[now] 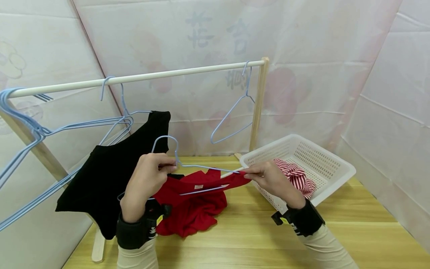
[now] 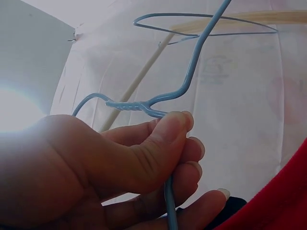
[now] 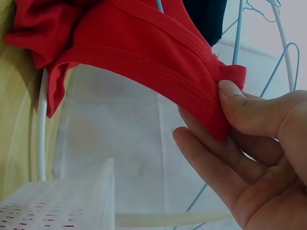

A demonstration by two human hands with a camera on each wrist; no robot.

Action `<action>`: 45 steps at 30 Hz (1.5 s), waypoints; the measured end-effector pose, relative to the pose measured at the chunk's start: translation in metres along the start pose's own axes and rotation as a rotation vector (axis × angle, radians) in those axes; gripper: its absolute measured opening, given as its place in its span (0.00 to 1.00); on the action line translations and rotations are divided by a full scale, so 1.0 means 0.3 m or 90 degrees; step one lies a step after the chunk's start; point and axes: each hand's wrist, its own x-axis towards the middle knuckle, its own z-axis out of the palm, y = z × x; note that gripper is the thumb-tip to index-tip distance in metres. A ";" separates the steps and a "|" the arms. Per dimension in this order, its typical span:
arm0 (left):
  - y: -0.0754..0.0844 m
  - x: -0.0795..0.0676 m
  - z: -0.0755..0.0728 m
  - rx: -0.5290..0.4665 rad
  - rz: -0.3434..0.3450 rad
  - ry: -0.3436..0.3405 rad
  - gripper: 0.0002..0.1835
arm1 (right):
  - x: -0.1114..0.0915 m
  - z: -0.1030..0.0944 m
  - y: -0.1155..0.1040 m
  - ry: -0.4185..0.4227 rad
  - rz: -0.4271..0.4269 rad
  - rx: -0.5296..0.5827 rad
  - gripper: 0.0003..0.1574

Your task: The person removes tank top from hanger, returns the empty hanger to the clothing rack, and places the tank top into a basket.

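My left hand (image 1: 147,181) pinches a light blue wire hanger (image 2: 158,99) just below its twisted neck, thumb against fingertips. The hanger runs rightward into a red tank top (image 1: 191,213), whose neckline shows a small white label (image 1: 199,186). With thumb and fingers, my right hand (image 1: 273,179) holds the tank top's shoulder strap (image 3: 232,74), at the hanger's right end. The lower part of the tank top hangs bunched over the wooden table (image 1: 248,231). To the left, a black top (image 1: 114,175) hangs from the rail on another blue hanger.
The white rail (image 1: 184,71) ends at a wooden post (image 1: 258,104), where a bare blue hanger (image 1: 248,89) hangs. Several blue hangers (image 1: 38,131) crowd its left end. A white perforated basket (image 1: 342,170) at right contains a red-and-white striped garment (image 1: 299,177).
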 end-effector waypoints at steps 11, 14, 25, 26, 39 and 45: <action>-0.016 -0.007 -0.022 0.007 -0.020 0.011 0.07 | 0.001 0.001 0.001 0.008 0.034 -0.006 0.10; -0.016 -0.008 -0.027 0.006 -0.025 0.011 0.07 | 0.000 -0.002 0.005 0.008 0.041 -0.004 0.09; -0.018 -0.011 -0.039 0.015 -0.019 0.025 0.06 | -0.001 -0.011 0.025 0.007 0.046 -0.025 0.09; -0.018 -0.011 -0.039 0.016 -0.020 0.025 0.06 | -0.001 -0.011 0.027 0.009 0.045 -0.025 0.09; -0.019 -0.019 -0.049 0.021 -0.038 0.031 0.07 | 0.000 -0.012 0.032 0.002 0.049 -0.016 0.09; -0.027 -0.022 -0.059 0.025 -0.034 0.043 0.06 | -0.001 -0.014 0.035 -0.005 0.054 -0.011 0.09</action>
